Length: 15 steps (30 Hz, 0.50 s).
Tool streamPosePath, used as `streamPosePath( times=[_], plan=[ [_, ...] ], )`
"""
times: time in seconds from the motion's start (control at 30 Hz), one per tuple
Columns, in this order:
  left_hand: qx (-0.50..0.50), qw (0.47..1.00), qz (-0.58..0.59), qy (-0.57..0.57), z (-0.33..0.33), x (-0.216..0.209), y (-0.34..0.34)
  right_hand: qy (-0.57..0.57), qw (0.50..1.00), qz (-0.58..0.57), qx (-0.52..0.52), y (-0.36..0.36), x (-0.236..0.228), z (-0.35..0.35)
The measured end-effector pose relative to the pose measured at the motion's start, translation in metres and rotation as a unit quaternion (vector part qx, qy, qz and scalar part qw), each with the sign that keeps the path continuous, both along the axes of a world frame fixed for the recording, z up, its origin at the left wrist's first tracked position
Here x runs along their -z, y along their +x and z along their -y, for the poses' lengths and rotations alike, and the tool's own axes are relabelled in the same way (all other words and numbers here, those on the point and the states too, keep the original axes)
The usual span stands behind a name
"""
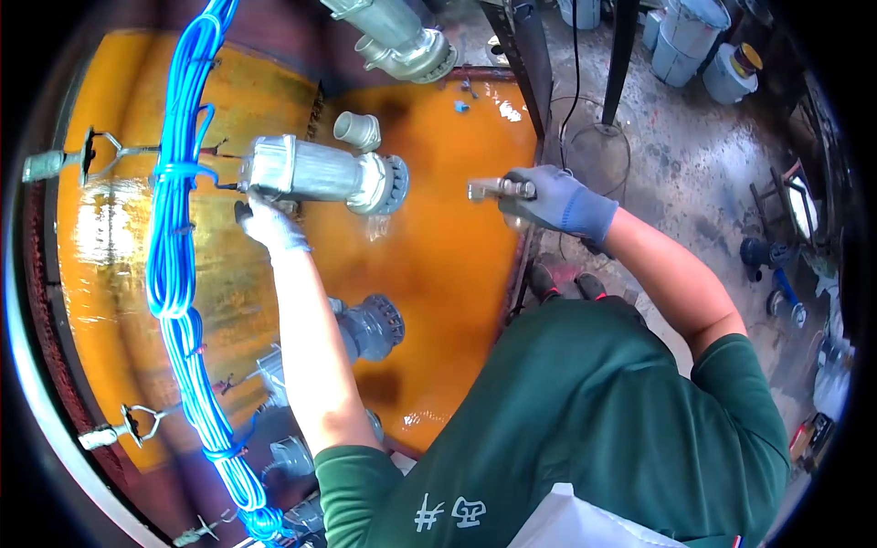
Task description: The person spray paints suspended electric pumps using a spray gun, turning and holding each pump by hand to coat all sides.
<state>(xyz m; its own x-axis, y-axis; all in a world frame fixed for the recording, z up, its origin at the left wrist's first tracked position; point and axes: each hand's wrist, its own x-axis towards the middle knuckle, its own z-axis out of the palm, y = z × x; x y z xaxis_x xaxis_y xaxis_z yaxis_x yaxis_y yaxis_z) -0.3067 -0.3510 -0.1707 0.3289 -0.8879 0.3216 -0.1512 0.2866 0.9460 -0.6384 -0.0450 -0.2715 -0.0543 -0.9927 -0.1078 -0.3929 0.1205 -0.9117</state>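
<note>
A silver metal pump (315,173) with a bolted round flange hangs sideways from a hook over the orange surface. My left hand (271,226), in a pale glove, is closed against the lower edge of the pump's left end; its fingertips are partly hidden. My right hand (551,199), in a grey-blue glove, grips a metal spray gun (498,189) whose nozzle faces left toward the pump's flange, some distance apart. A bundle of blue cable (183,164) hangs in front of the pump's left end. Beside the pump stands a pale metal elbow (357,131).
Another silver pump (402,41) hangs at the top, and a grey-blue one (365,329) nearer me. Wire hooks (137,425) stick out on the left. A black hose (574,82) drops near my right hand. Buckets (692,36) stand on the concrete floor (667,151) at right.
</note>
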Motion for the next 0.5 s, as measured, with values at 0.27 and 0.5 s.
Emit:
streamPosePath(
  times=[0.27, 0.5],
  plan=[
    [0.015, 0.972, 0.204, -0.116, -0.008, 0.000, -0.013, -0.048, 0.985, 0.097, 0.132, 0.026, 0.037, -0.003],
    [-0.044, 0.938, 0.318, -0.127, -0.003, -0.007, -0.034, -0.066, 0.988, 0.120, 0.065, 0.019, 0.067, -0.011]
  ],
)
